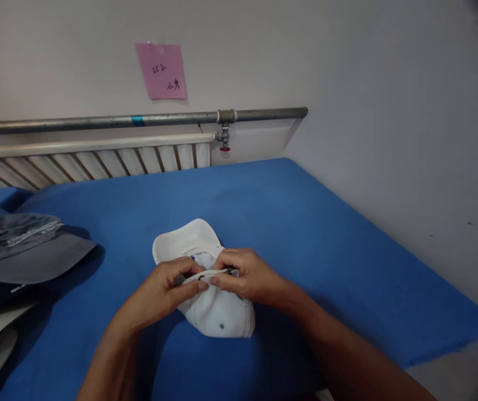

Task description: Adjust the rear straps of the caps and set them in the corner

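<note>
A white baseball cap [222,312] lies on the blue-covered table [239,195], its brim pointing away to the upper left and its crown toward me. My left hand [176,281] pinches the cap's back strap from the left, thumb in front and fingers behind. From the other side my right hand [242,273] grips the same strap near a small dark buckle. The fingertips of both hands almost meet at the strap. Part of the strap and the inside of the cap are hidden by my fingers.
On the left is a stack of caps, with a grey cap [25,245] on top. Behind the table run a radiator [138,159] and a metal pipe [180,118] with a red-handled valve [225,139]. A pink note [162,72] hangs on the wall, which also borders the right side.
</note>
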`<state>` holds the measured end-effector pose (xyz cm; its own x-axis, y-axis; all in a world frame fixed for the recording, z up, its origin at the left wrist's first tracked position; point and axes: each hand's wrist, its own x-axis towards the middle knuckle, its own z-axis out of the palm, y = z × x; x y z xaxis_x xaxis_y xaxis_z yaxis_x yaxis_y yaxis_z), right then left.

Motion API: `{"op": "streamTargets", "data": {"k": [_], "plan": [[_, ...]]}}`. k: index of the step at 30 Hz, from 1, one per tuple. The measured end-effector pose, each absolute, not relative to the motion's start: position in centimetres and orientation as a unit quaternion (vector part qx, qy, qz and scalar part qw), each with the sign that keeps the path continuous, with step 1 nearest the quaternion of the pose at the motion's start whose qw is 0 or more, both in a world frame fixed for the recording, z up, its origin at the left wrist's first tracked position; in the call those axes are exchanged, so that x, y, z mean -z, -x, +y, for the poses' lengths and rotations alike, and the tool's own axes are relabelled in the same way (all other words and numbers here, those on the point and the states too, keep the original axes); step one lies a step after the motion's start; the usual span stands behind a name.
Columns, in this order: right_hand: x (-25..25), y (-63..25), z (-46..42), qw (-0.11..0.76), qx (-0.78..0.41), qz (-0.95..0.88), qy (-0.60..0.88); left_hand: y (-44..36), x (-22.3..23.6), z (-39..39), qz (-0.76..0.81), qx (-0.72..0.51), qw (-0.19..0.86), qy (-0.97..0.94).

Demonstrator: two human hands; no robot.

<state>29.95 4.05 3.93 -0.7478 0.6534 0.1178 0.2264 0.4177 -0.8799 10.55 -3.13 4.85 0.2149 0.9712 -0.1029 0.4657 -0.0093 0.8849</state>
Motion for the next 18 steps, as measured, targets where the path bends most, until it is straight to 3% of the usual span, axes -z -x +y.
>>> {"op": "streamTargets", "data": {"k": [13, 18], "plan": [[-5.4, -31.8, 5.2, 0.256, -0.676, -0.641, 0.258, -9.0, -5.1, -3.5, 0.491, -0.320, 0.580, -0.566], [-5.2, -32.5, 5.7, 0.176, -0.709, -0.649, 0.213, -9.1, -4.9, -3.3, 0.490, -0.314, 0.572, -0.578]]}}
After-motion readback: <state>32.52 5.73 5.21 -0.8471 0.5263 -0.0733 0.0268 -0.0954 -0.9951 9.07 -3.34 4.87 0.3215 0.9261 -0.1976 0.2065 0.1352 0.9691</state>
